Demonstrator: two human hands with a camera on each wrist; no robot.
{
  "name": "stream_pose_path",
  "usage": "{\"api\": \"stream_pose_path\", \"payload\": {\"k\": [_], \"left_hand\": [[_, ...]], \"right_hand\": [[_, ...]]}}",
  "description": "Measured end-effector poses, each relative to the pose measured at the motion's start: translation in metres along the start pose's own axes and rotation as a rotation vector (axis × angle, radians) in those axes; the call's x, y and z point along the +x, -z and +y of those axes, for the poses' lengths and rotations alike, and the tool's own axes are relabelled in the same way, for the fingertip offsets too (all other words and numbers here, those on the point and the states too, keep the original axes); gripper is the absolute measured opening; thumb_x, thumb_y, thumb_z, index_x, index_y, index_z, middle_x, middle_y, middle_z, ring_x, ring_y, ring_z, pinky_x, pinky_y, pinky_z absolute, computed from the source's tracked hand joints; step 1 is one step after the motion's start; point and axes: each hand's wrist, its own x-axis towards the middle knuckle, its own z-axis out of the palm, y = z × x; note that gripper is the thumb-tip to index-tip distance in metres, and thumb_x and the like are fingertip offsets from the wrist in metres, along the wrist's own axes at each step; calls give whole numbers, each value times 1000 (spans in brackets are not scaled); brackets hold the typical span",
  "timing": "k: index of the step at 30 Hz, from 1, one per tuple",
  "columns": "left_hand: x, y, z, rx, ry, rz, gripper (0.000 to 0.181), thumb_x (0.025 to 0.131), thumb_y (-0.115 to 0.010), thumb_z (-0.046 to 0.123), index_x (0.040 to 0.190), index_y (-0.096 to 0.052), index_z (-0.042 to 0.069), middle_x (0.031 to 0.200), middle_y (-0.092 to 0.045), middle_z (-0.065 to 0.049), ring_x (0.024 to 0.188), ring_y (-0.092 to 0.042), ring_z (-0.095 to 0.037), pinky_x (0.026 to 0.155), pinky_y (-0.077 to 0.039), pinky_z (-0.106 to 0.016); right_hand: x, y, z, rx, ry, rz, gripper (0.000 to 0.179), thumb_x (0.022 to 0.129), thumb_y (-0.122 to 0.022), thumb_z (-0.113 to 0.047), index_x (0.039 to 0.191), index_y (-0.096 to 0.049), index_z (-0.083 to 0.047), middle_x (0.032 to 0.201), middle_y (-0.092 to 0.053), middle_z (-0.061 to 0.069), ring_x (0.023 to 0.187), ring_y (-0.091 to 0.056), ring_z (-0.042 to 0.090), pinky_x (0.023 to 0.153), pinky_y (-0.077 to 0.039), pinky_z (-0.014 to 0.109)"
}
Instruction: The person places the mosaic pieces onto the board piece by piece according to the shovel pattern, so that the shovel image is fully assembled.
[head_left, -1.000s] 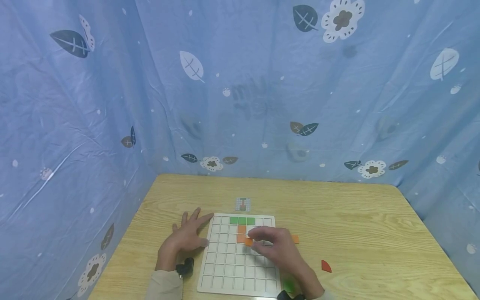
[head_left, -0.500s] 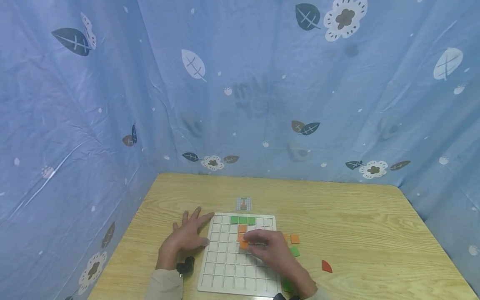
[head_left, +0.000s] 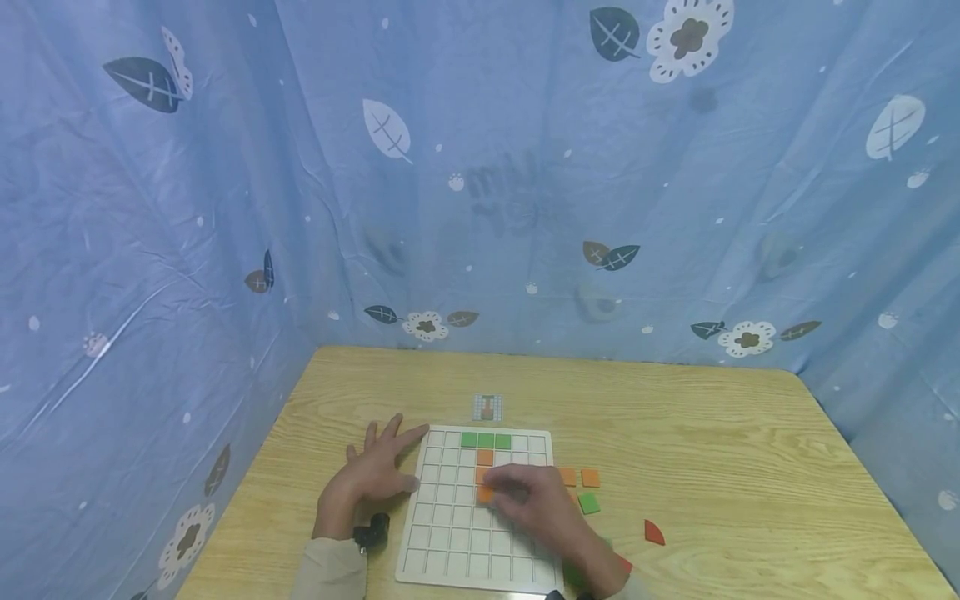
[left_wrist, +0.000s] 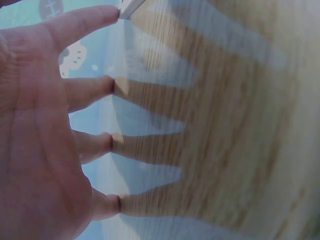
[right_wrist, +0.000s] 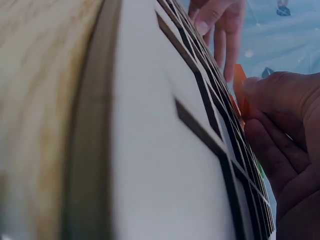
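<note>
A white grid board (head_left: pixel 442 542) lies on the wooden table, with a row of green square tiles (head_left: pixel 486 440) near its far edge. Orange tiles (head_left: pixel 485 457) run down a column below the middle green one. My right hand (head_left: pixel 543 504) pinches an orange square tile (right_wrist: pixel 240 89) between thumb and fingers, low over that column; in the right wrist view the tile stands tilted at the board. My left hand (head_left: pixel 373 471) has its fingers spread, fingertips on the table in the left wrist view (left_wrist: pixel 45 125), thumb and index finger touching the board's left edge.
A small pattern card (head_left: pixel 487 407) lies beyond the board. To the right are loose orange tiles (head_left: pixel 590 478), a green tile (head_left: pixel 588 503) and a red quarter-circle piece (head_left: pixel 654 532). More pieces are partly hidden under the right forearm. A blue patterned curtain (head_left: pixel 525 208) surrounds the table.
My right hand has moved slightly left and toward me, bringing the orange tile down to the column's near end. Loose tiles at the right have come into view. The left hand stays put.
</note>
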Motion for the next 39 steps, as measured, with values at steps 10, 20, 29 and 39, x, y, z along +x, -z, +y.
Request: {"api": "stream_pose_path", "payload": {"k": [10, 20, 29, 39], "left_hand": [[1, 0, -1, -10, 8, -6, 90, 82, -87, 13, 164, -52, 22, 180, -20, -29, 163, -1, -67, 117, 0, -94], [0, 1, 0, -13, 4, -6, 91, 81, -87, 13, 164, -52, 21, 179, -20, -30, 162, -1, -67, 116, 0, -95], [0, 2, 0, -6, -1, -5, 91, 81, -87, 13, 164, -52, 21, 179, -21, -30, 162, -2, -68, 116, -1, -95], [1, 1, -1, -3, 4, -5, 90, 81, -88, 15, 164, -53, 21, 179, -21, -30, 162, -3, -68, 116, -1, -95]], "right_hand": [[1, -4, -1, -67, 18, -5, 31, 89, -84, 0, 115, -84, -16, 117, -83, -8, 116, -79, 16, 103, -63, 36], [2, -7, -1, -108, 73, 3, 33, 85, -85, 3, 114, -84, -14, 115, -84, -8, 114, -79, 14, 101, -64, 36], [3, -9, -4, -130, 79, 13, 34, 84, -87, 2, 113, -84, -14, 115, -84, -5, 114, -79, 15, 101, -64, 35], [4, -12, -4, -136, 101, 34, 32, 83, -87, 3, 111, -83, -12, 112, -84, -4, 110, -79, 14, 98, -65, 35]]}}
